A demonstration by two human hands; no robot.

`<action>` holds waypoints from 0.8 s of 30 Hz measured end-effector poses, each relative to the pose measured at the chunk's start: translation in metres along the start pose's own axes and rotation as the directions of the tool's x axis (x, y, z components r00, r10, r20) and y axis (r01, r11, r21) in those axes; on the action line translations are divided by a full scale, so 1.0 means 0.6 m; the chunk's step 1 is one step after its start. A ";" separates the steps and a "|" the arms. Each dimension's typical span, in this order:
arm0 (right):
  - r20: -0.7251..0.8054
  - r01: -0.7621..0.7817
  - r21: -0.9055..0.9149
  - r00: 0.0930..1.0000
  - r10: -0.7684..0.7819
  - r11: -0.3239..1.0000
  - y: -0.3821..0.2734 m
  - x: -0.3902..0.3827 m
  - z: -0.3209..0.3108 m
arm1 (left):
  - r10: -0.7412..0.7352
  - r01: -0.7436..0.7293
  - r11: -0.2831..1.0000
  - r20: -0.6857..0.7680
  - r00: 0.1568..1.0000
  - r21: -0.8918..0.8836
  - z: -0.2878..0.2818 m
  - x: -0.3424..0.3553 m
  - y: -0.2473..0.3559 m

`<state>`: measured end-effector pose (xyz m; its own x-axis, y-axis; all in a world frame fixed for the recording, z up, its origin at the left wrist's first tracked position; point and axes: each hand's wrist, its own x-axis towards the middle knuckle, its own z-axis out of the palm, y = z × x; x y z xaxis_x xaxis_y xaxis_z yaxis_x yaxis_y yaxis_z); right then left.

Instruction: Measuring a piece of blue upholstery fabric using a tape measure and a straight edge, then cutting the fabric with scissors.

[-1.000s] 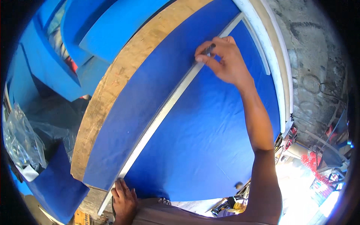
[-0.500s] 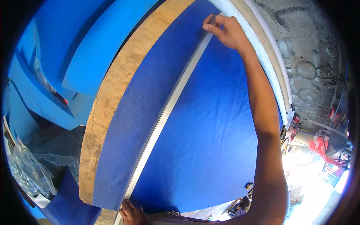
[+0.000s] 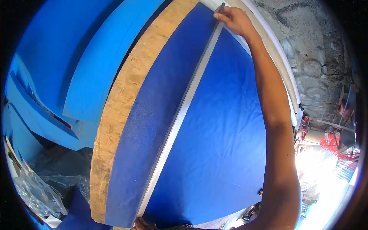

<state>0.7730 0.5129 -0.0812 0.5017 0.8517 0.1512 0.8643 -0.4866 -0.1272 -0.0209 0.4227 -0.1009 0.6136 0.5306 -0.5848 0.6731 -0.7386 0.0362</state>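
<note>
A long silver metal straightedge point(image 3: 172, 132) lies slantwise across a sheet of smooth dark blue material point(image 3: 218, 126). At its far end my right hand point(image 3: 235, 21) is closed in a pinch round a short dark pen point(image 3: 222, 7), which stands upright over the edge of the sheet. My left hand point(image 3: 143, 225) is at the near end of the straightedge, its bent fingers against the bar; the lower picture edge cuts off most of this hand. My right forearm stretches over the right side of the sheet.
A worn wooden board edge point(image 3: 115, 115) runs along the sheet's left side. Beyond it hang lighter blue sheets point(image 3: 96, 65), with clear plastic wrap point(image 3: 36, 189) below. White and beige rolls point(image 3: 281, 71) stand at the right, before a rough stone wall point(image 3: 314, 69). A red coiled hose point(image 3: 333, 143) hangs farther right.
The view has shifted a little. My right hand with the pen is slightly farther up, at the sheet's far edge. My left hand sits lower in the picture and shows less.
</note>
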 end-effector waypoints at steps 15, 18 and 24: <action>-0.029 -0.084 -0.296 0.996 0.079 0.952 0.043 0.053 0.007 | -0.030 0.037 0.993 0.071 0.997 -0.110 0.084 -0.022 -0.032; -0.027 -0.090 -0.313 0.996 0.086 0.946 0.044 0.056 0.007 | -0.006 0.017 0.993 0.092 0.996 -0.118 0.063 -0.017 -0.027; -0.085 -0.081 -0.344 0.995 0.055 0.936 0.056 0.041 0.022 | -0.027 0.040 0.987 0.086 0.996 -0.158 0.013 -0.006 -0.002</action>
<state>0.8141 0.5201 -0.0948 0.5494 0.8042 0.2267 0.7801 -0.5909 0.2056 -0.0268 0.4185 -0.1051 0.5572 0.5123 -0.6535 0.7542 -0.6416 0.1401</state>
